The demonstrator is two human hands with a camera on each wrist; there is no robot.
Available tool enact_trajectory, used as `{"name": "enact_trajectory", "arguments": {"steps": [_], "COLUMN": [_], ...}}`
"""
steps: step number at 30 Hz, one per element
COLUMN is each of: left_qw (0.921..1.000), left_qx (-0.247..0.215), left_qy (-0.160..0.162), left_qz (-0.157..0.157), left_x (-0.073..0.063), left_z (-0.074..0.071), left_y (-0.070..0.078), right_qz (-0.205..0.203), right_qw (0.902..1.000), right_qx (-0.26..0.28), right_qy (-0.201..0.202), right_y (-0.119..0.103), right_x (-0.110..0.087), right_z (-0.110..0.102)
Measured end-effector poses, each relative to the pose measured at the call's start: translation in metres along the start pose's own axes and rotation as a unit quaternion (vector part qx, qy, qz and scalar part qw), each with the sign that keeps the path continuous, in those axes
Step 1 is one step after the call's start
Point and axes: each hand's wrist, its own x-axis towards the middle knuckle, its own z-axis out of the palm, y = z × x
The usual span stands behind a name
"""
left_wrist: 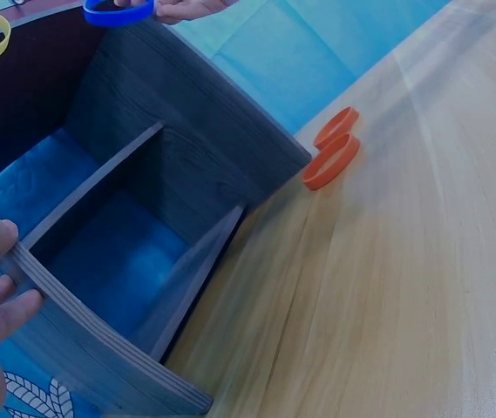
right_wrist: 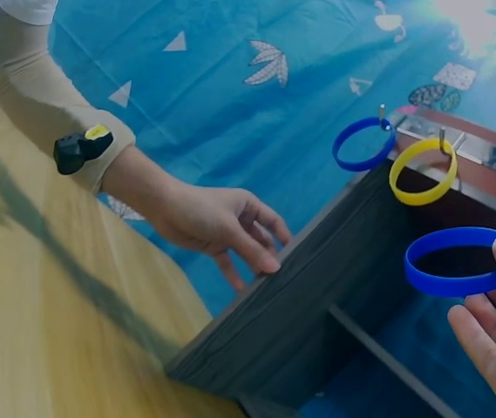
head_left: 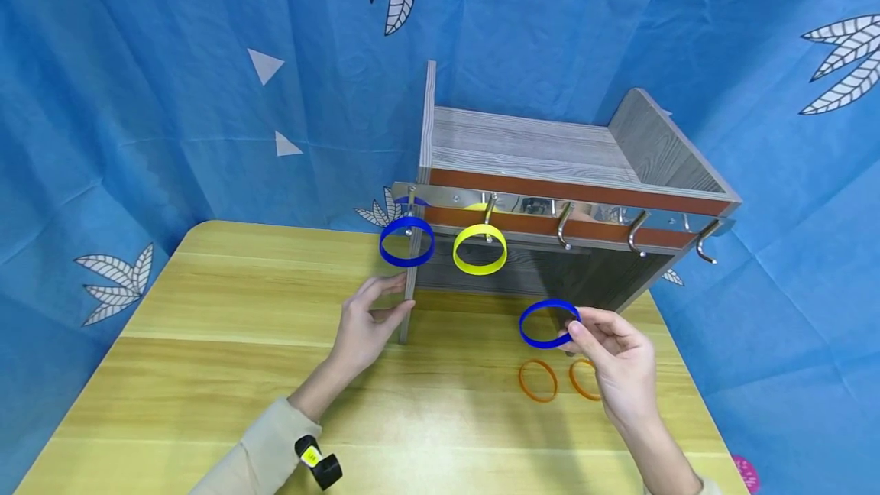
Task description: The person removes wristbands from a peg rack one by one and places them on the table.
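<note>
Hooks (head_left: 561, 229): of five along the rail (head_left: 440, 196), the leftmost carries the hung blue band (head_left: 407, 263) and its neighbour the yellow band (head_left: 480, 271); I'd call the hanging under half done.
Bands off hooks: three in sight, the held blue band (head_left: 539, 344) and, on the table (head_left: 206, 403) near the shelf unit's (head_left: 536, 143) right foot, the left orange band (head_left: 539, 400) and the right orange band (head_left: 581, 393).
Right hand (head_left: 624, 369): thumb and fingers pinch the held blue band by its right side, in front of the shelf unit, apart from the hooks.
Left hand (head_left: 366, 328): bent thumb and fingers hold the left panel (head_left: 426, 121) at its near edge; how firmly, I cannot tell.
Hard to see: from the head view, the right hand covers part of the right orange band; the left wrist view crops the yellow band, the right wrist view the right hand.
</note>
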Motion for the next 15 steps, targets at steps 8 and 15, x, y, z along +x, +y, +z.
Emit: {"name": "enact_trajectory", "arguments": {"steps": [8, 15], "left_qw": [1.0000, 1.0000], "left_qx": [0.000, -0.001], "left_qy": [0.000, -0.001], "left_qz": [-0.001, 0.000], "left_x": [0.000, 0.000], "left_z": [0.000, 0.000], "left_y": [0.000, 0.000], "right_qz": [0.035, 0.046], "right_qw": [0.9981, 0.9970], "right_qx": [-0.047, -0.057], "right_qy": [0.018, 0.026], "right_y": [0.012, 0.022], "right_x": [-0.006, -0.012], "right_z": [-0.003, -0.005]}}
